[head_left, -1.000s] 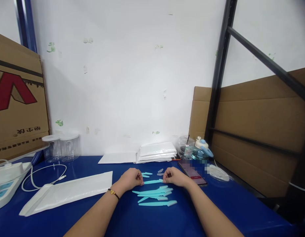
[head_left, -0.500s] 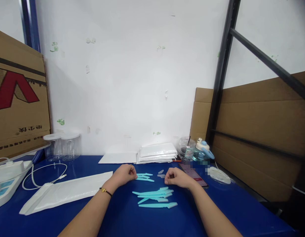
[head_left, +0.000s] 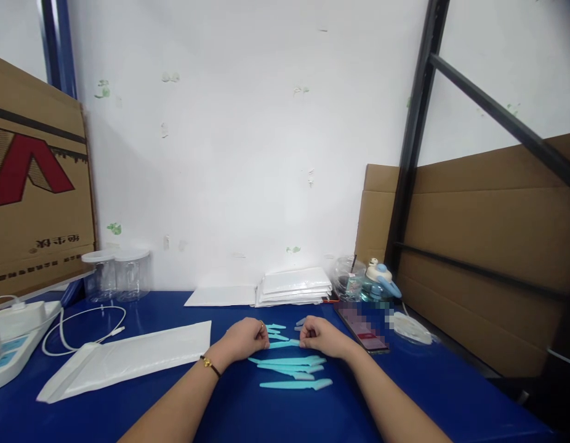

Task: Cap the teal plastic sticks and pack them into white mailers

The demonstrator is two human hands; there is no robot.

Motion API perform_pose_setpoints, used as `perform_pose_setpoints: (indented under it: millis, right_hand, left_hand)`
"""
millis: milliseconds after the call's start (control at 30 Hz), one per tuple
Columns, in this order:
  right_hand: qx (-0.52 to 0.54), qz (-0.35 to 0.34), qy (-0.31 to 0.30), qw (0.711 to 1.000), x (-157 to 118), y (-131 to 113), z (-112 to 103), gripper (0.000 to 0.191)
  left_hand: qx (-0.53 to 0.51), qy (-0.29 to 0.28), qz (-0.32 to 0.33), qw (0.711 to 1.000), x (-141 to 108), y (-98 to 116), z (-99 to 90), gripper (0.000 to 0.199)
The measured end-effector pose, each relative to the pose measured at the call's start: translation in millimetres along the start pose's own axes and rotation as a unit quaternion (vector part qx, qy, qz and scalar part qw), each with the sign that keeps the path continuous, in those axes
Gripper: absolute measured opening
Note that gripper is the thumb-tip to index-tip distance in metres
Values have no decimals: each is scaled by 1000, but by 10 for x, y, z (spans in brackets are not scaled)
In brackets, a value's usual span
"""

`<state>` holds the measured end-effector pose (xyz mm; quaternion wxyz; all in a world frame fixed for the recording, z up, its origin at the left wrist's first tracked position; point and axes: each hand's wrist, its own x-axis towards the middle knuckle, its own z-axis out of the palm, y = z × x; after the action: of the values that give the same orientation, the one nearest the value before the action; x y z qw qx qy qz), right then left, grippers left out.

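Note:
Between my two hands a turquoise razor (head_left: pixel 284 344) is stretched lengthwise. My left hand (head_left: pixel 250 338) pinches its handle end, and the fingers of my right hand (head_left: pixel 319 336) close on its other end. Nearer to me, several turquoise razors (head_left: pixel 292 363) lie in a loose pile, with a single one (head_left: pixel 294 384) below them. Behind my left fingers, a few turquoise pieces (head_left: pixel 276 335) rest on the blue table (head_left: pixel 276 418). Small clear caps (head_left: pixel 300 322) are partly hidden behind my right hand.
A white padded mailer (head_left: pixel 128 357) lies at the left, near a cable and a power strip (head_left: pixel 15 363). White mailers (head_left: pixel 294 283) are stacked at the wall. A phone (head_left: pixel 362 326), cups and a bottle (head_left: pixel 380 283) stand or lie at the right.
Both hands have moved nearer to the razors, my left one rightward. One razor from the top of the pile is now held between them, farther up the table.

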<state>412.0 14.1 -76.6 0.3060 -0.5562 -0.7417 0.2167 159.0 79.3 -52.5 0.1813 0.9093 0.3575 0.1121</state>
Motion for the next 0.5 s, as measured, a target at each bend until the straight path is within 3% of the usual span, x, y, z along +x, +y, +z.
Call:
perform_pose_setpoints:
  millis: [100, 233, 300, 433, 500]
  right_hand:
    - [15, 26, 23, 999, 16, 106, -47, 5]
    - [26, 52, 72, 996, -26, 127, -168, 17]
    - [46, 44, 38, 997, -83, 55, -243, 21]
    - [58, 45, -125, 989, -195, -111, -356, 28]
    - [41, 49, -156, 986, -218, -151, -371, 29]
  left_hand:
    - [46, 38, -46, 997, 17, -161, -49, 15]
    - [30, 87, -83, 992, 6, -282, -123, 14]
    - [-6, 95, -61, 994, -14, -230, -125, 20]
    - [-113, -27, 24, 993, -63, -20, -52, 32]
    - [-125, -69, 36, 989, -79, 48, 0, 34]
